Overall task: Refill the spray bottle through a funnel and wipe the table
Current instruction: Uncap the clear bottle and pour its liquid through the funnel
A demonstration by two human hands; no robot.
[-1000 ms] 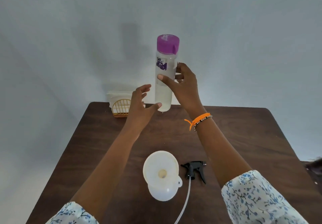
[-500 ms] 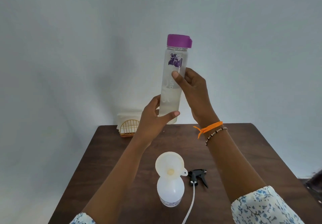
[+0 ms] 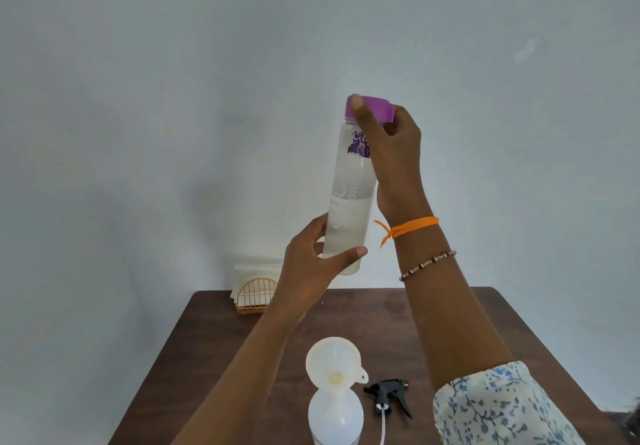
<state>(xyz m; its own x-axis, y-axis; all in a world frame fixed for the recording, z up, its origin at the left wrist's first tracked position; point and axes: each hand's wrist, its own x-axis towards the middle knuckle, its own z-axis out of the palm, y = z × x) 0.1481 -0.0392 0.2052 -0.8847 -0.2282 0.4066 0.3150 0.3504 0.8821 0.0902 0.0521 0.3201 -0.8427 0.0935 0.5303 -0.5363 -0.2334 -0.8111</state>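
Observation:
A clear water bottle (image 3: 349, 195) about half full of water is held upright in the air above the dark table (image 3: 408, 326). My left hand (image 3: 313, 268) grips its lower end. My right hand (image 3: 388, 139) is wrapped round its purple cap (image 3: 375, 108), thumb on the near side. Low in the view a white funnel (image 3: 332, 361) sits in the neck of the translucent spray bottle (image 3: 335, 417). The black trigger sprayer head (image 3: 389, 396) with its white tube lies on the table just right of that bottle.
A gold wire holder with white napkins (image 3: 254, 288) stands at the table's far left corner against the plain wall. Bare tabletop lies to the right of the sprayer head and behind the funnel.
My right hand slid up from the bottle's middle to the purple cap. My left hand closed on the bottle's lower end. The view tilted upward.

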